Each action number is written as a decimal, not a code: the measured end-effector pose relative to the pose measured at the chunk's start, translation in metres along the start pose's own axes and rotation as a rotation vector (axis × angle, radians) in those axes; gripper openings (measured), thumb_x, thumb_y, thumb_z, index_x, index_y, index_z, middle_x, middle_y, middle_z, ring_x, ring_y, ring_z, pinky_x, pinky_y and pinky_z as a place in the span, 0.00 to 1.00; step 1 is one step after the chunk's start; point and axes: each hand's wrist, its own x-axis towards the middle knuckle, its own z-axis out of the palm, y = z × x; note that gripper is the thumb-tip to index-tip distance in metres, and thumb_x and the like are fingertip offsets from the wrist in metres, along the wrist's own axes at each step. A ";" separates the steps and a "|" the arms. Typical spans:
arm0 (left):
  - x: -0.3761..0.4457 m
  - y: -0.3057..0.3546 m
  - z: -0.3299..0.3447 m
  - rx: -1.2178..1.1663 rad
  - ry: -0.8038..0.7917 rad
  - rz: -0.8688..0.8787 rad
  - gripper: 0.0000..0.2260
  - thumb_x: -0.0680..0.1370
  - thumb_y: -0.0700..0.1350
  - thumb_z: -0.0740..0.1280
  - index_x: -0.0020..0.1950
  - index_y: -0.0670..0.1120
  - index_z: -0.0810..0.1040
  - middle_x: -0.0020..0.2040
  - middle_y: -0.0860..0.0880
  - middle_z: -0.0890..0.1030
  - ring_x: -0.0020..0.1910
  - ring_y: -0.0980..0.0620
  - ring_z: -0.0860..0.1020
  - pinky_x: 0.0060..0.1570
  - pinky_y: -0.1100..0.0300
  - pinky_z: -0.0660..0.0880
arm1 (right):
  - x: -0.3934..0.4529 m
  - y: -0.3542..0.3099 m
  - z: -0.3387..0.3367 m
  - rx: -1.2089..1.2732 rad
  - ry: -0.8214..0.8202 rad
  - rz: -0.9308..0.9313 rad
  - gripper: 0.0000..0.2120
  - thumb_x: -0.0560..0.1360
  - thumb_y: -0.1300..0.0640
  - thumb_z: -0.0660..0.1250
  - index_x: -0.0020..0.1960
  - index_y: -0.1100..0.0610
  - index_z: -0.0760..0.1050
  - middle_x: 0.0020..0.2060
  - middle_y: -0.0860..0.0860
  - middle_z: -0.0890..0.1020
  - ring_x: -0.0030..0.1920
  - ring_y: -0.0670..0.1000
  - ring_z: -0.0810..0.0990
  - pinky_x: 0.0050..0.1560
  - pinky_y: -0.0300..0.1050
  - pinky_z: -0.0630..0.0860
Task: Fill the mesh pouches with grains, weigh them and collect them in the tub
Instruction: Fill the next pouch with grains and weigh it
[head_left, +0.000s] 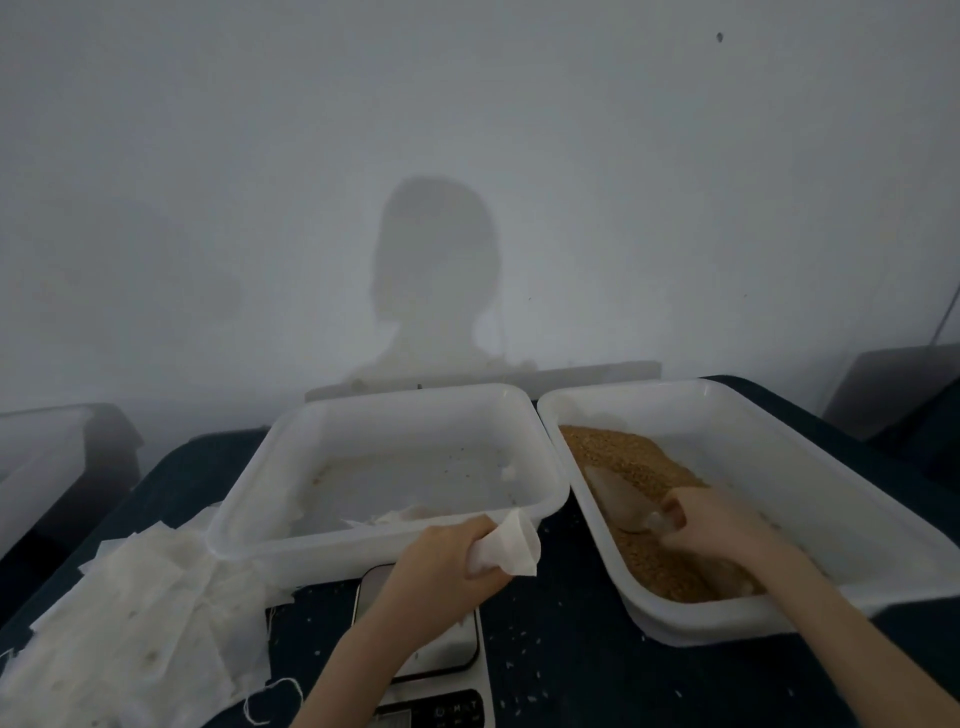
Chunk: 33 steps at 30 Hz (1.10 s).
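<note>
My left hand (451, 555) grips a white mesh pouch (511, 545) above the kitchen scale (431, 670), near the front rim of the left white tub (249, 499). That tub holds only scraps and a few stray grains. My right hand (711, 525) is inside the right white tub (831, 467) and grips the handle of a clear plastic scoop (618, 493) that lies in the brown grains (623, 452). The grains fill the left side of that tub.
A heap of flat white mesh pouches (140, 613) lies on the dark table (561, 649) at the front left, with loose strings. Spilled grains dot the table. A pale wall stands right behind the tubs. Grey bins sit at the far left and far right.
</note>
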 end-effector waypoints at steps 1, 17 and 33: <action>0.000 0.001 0.001 -0.012 -0.010 0.004 0.05 0.72 0.60 0.65 0.43 0.60 0.74 0.38 0.62 0.78 0.36 0.64 0.76 0.36 0.70 0.71 | 0.001 0.001 -0.001 0.007 0.050 0.013 0.17 0.71 0.50 0.71 0.59 0.52 0.76 0.47 0.46 0.80 0.44 0.45 0.79 0.45 0.41 0.78; 0.001 0.009 0.013 -0.121 -0.027 0.115 0.07 0.73 0.54 0.66 0.36 0.61 0.72 0.33 0.61 0.75 0.33 0.63 0.72 0.34 0.69 0.66 | 0.025 -0.002 -0.008 0.027 0.142 0.091 0.07 0.74 0.50 0.69 0.44 0.53 0.83 0.40 0.48 0.83 0.41 0.47 0.81 0.47 0.47 0.81; 0.001 -0.011 0.018 -0.110 0.002 -0.006 0.09 0.71 0.59 0.66 0.41 0.55 0.76 0.37 0.56 0.80 0.35 0.59 0.76 0.36 0.65 0.71 | 0.019 0.010 -0.005 0.339 0.261 0.116 0.11 0.73 0.52 0.71 0.54 0.45 0.81 0.42 0.44 0.83 0.41 0.45 0.80 0.44 0.44 0.80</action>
